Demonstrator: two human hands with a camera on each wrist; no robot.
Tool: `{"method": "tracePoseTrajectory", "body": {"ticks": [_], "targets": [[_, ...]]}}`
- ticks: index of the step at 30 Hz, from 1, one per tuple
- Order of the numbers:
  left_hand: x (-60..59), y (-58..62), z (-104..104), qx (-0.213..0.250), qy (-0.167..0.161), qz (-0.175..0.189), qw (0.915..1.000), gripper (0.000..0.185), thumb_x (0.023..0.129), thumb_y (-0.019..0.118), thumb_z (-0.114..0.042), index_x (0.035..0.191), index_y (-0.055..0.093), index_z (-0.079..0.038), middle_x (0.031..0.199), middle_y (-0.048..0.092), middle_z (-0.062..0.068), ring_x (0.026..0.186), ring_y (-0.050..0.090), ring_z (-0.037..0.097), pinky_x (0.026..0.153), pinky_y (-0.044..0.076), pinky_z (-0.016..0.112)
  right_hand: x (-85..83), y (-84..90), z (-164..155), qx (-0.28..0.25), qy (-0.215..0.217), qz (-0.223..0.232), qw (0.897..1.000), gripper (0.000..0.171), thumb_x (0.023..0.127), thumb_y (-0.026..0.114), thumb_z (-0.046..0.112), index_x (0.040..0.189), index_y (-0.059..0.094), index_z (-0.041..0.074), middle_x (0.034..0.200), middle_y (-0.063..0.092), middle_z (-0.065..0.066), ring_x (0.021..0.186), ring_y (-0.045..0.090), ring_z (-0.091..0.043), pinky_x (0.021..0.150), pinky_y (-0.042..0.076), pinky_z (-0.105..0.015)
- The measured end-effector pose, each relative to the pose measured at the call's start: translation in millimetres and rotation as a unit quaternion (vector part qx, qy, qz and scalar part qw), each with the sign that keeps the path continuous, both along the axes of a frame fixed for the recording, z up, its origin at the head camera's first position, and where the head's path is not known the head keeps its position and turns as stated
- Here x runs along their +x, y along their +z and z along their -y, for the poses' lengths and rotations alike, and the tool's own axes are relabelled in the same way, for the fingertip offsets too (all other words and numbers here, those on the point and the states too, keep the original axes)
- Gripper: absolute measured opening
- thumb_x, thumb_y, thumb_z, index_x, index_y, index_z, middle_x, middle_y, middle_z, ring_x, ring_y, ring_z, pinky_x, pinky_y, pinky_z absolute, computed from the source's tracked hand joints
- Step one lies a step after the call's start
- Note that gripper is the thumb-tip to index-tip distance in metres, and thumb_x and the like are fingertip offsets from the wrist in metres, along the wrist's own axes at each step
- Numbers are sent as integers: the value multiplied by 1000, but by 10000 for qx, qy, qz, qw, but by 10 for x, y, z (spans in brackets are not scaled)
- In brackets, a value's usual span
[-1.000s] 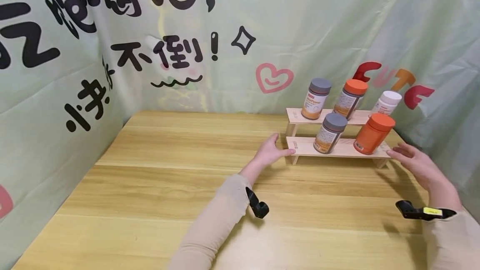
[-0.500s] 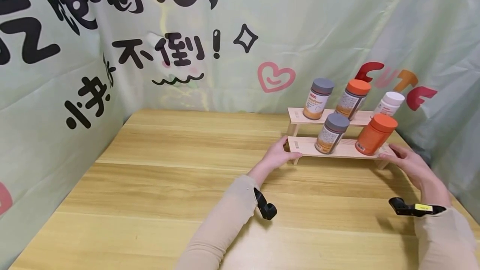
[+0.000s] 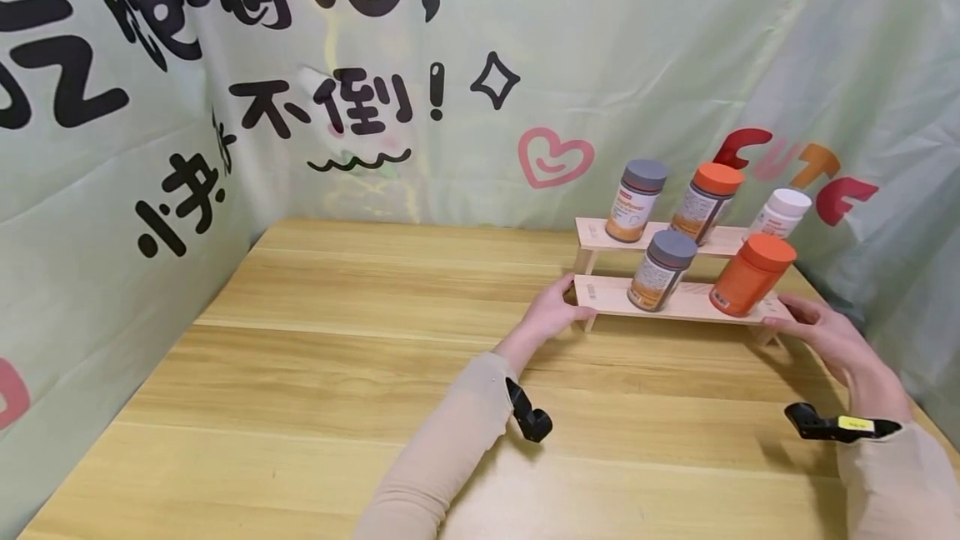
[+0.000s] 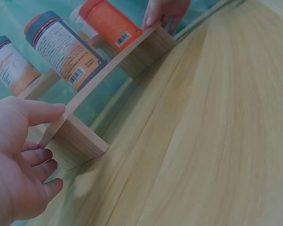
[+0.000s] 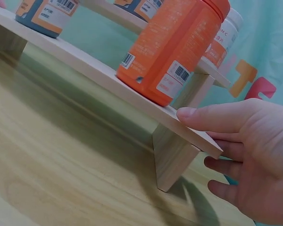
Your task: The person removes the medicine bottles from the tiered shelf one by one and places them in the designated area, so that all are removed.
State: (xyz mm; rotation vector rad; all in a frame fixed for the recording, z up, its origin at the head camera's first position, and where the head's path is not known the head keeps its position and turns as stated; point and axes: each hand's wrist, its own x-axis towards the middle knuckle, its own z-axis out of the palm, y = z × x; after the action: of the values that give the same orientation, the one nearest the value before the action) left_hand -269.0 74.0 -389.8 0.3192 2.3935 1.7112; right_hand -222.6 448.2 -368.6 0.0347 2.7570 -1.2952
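A two-tier wooden display stand [image 3: 611, 297] stands at the right rear of the table. My left hand [image 3: 552, 311] grips the left end of its lower tier, thumb over the front edge and fingers at the end. At the opposite end, my right hand [image 3: 831, 344] holds the same tier, its thumb [image 5: 198, 117] on top. The lower tier bears a grey-lidded bottle [image 3: 656, 277] and an orange bottle [image 3: 750, 277]. On the upper tier are another grey-lidded bottle [image 3: 632, 211], an orange-lidded bottle [image 3: 701, 211] and a white-lidded bottle [image 3: 776, 219], partly hidden by the orange one.
The wood-grain table [image 3: 337, 357] stretches left and forward of the stand. A pale green printed curtain [image 3: 420, 190] rises directly behind the table and along both sides. Each wrist carries a black camera mount [image 3: 528, 415].
Both hands have closed in on the stand's ends; the right hand, apart from it a second ago, now holds it. The bottles keep their places on the tiers.
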Motion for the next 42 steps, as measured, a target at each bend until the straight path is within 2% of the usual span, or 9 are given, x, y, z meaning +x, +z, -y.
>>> {"method": "tracePoseTrajectory", "body": {"ticks": [3,7,11,15,19,22,29,34,42], "targets": [[-23,18,44,67,50,20,10000,73,79,74,-15,142,38,-9,141,43,7,130,36,21,105,31,33,-21,11,-13,-89,71,8,9999,76,93,55,33,144,15,-8,136,35,-1,126,21,-32,101,14,-65],[-38,23,99,129,58,-30,9999,73,80,73,-15,142,37,-6,142,42,7,130,37,21,105,31,31,-47,31,-8,-89,138,9,9999,75,93,56,32,143,18,-8,131,37,10,126,18,-39,100,16,-65],[-30,16,174,-14,23,-74,10000,73,81,72,-16,143,35,-5,142,42,8,130,36,22,105,31,33,-64,22,1,-160,158,119,9997,72,92,56,33,143,22,-5,118,41,23,119,33,-17,101,18,-62],[-14,0,276,-122,4,-70,9999,74,81,72,-18,143,35,-5,143,41,8,131,35,22,106,29,34,-34,9,48,-222,159,245,9993,73,92,57,35,143,23,-4,106,39,30,102,35,6,101,20,-62],[0,1,400,-56,-1,-46,10000,74,81,72,-17,143,34,-4,143,39,8,132,33,22,107,27,34,-17,5,125,-160,303,109,9994,69,92,57,32,141,27,-6,102,41,34,93,37,16,101,34,-35],[16,9,496,-43,-4,-51,10000,74,82,71,-16,143,33,-3,143,39,9,132,33,22,108,26,34,-14,5,189,-178,392,-24,9991,65,91,59,27,139,31,-7,99,43,37,90,39,20,80,39,-13],[46,-6,737,-97,-14,-47,9999,75,81,71,-16,143,32,-2,143,39,10,131,35,22,108,27,33,12,50,364,279,650,-78,9975,68,90,61,28,137,31,-11,118,48,14,91,37,20,82,42,-20],[26,-12,914,-1,-19,-3,10000,75,80,71,-14,143,32,-1,143,39,12,131,35,23,107,27,34,9,67,500,169,860,-223,9959,66,89,63,23,136,33,-13,120,50,10,93,38,22,74,38,-7],[35,-12,1219,102,93,114,9998,76,80,71,-11,144,30,-1,143,38,14,131,36,25,107,28,36,-6,88,775,-23,1041,-134,9945,66,89,63,22,137,33,-12,136,43,-22,103,41,13,78,38,-7]]}}
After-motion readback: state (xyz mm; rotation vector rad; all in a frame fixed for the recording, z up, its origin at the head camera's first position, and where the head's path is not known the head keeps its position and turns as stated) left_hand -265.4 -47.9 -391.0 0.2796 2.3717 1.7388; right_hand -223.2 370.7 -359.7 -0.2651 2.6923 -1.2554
